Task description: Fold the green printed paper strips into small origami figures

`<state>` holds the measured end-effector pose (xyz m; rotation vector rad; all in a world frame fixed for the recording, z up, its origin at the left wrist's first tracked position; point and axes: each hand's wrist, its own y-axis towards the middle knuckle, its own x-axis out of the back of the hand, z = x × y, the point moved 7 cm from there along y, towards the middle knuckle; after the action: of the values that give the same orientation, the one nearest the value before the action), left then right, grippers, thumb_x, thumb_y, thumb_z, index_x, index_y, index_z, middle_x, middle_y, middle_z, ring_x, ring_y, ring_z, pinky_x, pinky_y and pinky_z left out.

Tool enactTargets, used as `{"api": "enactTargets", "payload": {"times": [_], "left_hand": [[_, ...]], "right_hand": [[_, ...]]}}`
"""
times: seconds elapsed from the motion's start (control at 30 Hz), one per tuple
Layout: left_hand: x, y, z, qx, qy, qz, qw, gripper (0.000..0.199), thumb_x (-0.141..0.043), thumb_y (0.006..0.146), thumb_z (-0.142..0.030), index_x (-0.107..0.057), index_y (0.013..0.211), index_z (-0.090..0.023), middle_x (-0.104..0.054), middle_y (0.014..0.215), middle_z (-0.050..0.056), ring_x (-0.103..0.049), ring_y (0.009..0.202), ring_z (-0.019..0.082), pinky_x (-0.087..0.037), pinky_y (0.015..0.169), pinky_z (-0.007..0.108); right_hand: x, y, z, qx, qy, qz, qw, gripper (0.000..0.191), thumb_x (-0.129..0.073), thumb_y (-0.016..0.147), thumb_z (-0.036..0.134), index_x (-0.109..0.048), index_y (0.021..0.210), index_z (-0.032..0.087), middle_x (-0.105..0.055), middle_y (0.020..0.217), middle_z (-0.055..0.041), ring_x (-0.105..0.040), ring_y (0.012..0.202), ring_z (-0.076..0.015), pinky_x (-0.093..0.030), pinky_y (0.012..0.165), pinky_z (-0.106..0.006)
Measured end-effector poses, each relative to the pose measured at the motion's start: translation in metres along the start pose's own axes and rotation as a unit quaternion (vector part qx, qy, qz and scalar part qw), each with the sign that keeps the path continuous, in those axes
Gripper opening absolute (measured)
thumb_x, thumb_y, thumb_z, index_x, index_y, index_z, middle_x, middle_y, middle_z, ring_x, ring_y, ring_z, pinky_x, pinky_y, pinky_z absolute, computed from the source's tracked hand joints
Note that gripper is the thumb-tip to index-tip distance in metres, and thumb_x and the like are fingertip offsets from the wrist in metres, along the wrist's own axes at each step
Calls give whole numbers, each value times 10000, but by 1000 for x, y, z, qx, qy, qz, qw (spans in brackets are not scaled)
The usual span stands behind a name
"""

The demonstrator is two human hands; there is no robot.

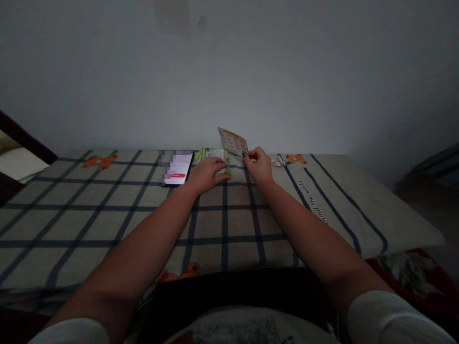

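My left hand (208, 174) lies over a green printed packet (218, 154) on the table, its fingers stretched out across the packet's surface. Part of the packet is hidden beneath that hand. In a pinch between thumb and fingers, my right hand (258, 165) holds a printed card (233, 141) by its lower right corner. The card is raised and tilted above the table near the wall, with rows of small print or pictures on its face. To the left of my left hand lies a phone (179, 168) with a lit screen, partly blurred out.
A checked cloth with bear prints covers the table (143, 224). Just right of my right hand lies a small crumpled wrapper (277, 161). The wall (229, 71) rises behind the table. A red bin (444, 286) with litter stands below the right edge; a dark chair frame (27, 138) is at left.
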<state>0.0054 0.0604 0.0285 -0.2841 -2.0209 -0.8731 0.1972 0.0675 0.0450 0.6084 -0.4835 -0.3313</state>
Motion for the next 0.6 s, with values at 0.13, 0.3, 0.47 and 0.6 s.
{"api": "enactTargets", "payload": {"times": [0.13, 0.3, 0.47, 0.6], "left_hand": [[18, 1, 3, 129, -267, -133, 946, 566, -541, 891, -635, -698, 1193, -182, -674, 1275, 134, -599, 1229, 292, -432, 1095, 474], [6, 5, 9, 237, -596, -160, 750, 598, -488, 918, -644, -627, 1231, -154, -688, 1237, 171, -668, 1149, 307, -559, 961, 455], [-6, -3, 27, 305, -616, -213, 695, 380, -626, 844, -175, -610, 1223, -154, -713, 1209, 124, -683, 1138, 285, -547, 1014, 469], [-15, -6, 27, 311, -616, -229, 687, 341, -583, 833, -105, -632, 1169, -142, -744, 1134, 113, -703, 1100, 274, -543, 1022, 478]], "right_hand": [[-8, -4, 12, 77, 22, 64, 995, 62, -553, 825, 250, -598, 834, 209, -722, 942, -79, -661, 887, -212, -543, 752, -349], [-25, -14, 25, 205, -24, 175, 963, 122, -549, 840, 185, -658, 891, 207, -716, 1143, -121, -630, 1105, -246, -473, 1011, -446], [-34, -19, 24, 232, -71, 223, 944, 289, -563, 820, 146, -689, 1077, 190, -691, 1208, -128, -587, 1162, -269, -430, 1051, -458], [-33, -27, 39, 282, -107, 227, 926, 342, -695, 814, 261, -693, 1151, 206, -659, 1258, -122, -554, 1181, -275, -404, 1036, -436]]}}
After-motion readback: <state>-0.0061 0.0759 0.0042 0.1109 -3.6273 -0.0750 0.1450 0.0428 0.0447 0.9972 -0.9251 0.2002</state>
